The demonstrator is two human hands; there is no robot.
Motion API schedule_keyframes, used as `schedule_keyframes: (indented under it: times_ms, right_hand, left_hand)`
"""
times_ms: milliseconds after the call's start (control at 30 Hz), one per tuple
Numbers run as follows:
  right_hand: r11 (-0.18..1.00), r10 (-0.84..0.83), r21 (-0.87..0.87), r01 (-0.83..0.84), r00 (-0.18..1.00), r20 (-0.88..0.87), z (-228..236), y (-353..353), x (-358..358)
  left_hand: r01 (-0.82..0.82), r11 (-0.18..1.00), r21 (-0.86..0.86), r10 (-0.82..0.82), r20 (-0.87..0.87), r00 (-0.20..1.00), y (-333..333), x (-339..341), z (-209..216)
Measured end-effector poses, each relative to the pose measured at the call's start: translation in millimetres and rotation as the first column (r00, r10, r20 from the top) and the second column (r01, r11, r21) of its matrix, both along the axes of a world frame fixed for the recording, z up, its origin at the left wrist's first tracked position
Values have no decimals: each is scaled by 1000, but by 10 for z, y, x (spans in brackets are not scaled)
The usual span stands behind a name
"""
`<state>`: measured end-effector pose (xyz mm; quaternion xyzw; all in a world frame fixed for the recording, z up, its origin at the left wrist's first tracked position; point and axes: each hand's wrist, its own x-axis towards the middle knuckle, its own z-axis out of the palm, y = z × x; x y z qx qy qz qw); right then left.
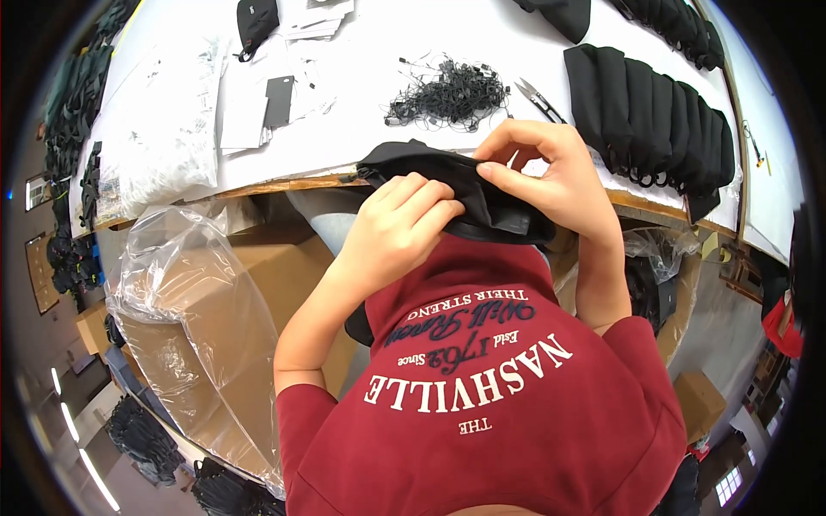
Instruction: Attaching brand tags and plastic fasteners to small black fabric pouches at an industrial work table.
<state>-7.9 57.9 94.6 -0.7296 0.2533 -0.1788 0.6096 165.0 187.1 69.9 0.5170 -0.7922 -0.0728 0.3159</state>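
Observation:
At the table's near edge, over my lap, is a black fabric bag (pixel 413 162), soft and folded, with part of it hidden under my fingers. My left hand (pixel 403 225) is closed on its near side, fingers curled into the cloth. On the right, the thumb and forefinger of my right hand (pixel 555 176) pinch the bag's upper edge. Just beyond lies a tangled heap of black tag strings (pixel 452 93). Thread snips (pixel 540 101) rest to the right of that heap.
A row of black bags (pixel 641 112) lines the right of the white table (pixel 370 52). Clear plastic bags (pixel 168 120) and hang tags (pixel 277 101) lie left, near a small black bag (pixel 256 24). Below stands a plastic-draped cardboard box (pixel 224 301).

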Motion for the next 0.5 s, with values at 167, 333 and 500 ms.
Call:
schedule_keyframes:
  times_ms: [167,333,500]
  right_hand:
    - [993,23,-121,-20,1000,19,2,24,47]
    - [994,46,-97,-46,999,-10,6,42,70]
    - [995,47,-92,-47,999,6,-33,51,78]
  left_hand:
    - [-57,998,-6,57,-29,998,53,35,-38]
    - [-82,995,-54,79,-49,996,99,53,-109]
    - [-141,986,-86,135,-71,988,147,33,-133]
